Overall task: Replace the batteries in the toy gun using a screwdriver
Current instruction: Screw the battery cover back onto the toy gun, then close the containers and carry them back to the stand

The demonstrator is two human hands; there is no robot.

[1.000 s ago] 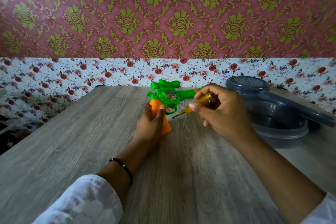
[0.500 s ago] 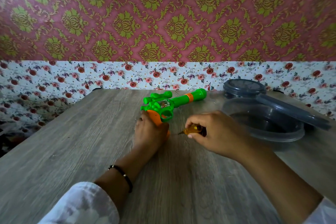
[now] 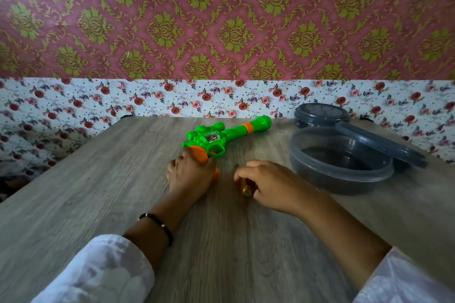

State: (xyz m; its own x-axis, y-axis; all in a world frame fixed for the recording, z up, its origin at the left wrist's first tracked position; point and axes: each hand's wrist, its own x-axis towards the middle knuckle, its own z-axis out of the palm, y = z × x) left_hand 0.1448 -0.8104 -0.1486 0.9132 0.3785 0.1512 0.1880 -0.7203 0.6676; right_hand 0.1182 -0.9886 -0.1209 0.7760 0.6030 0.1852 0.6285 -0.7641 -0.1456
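Note:
A green toy gun [image 3: 221, 136] with an orange grip lies flat on the wooden table [image 3: 98, 192], barrel pointing to the far right. My left hand [image 3: 190, 173] covers and holds the orange grip, pressing it to the table. To its right my right hand [image 3: 268, 181] rests low on the table, fingers curled over a small screwdriver [image 3: 246, 188] with a yellow handle. Only the handle's end shows under the fingers; the blade is hidden.
A grey plastic bowl [image 3: 342, 179] stands at the right, its lid [image 3: 384, 147] leaning on the far rim. A smaller round grey lidded container [image 3: 321, 114] sits behind it by the wall. The floral wall runs along the table's far edge.
The gun went from upright and lifted to lying flat on the table. My right hand came down from beside the trigger to the tabletop with the screwdriver.

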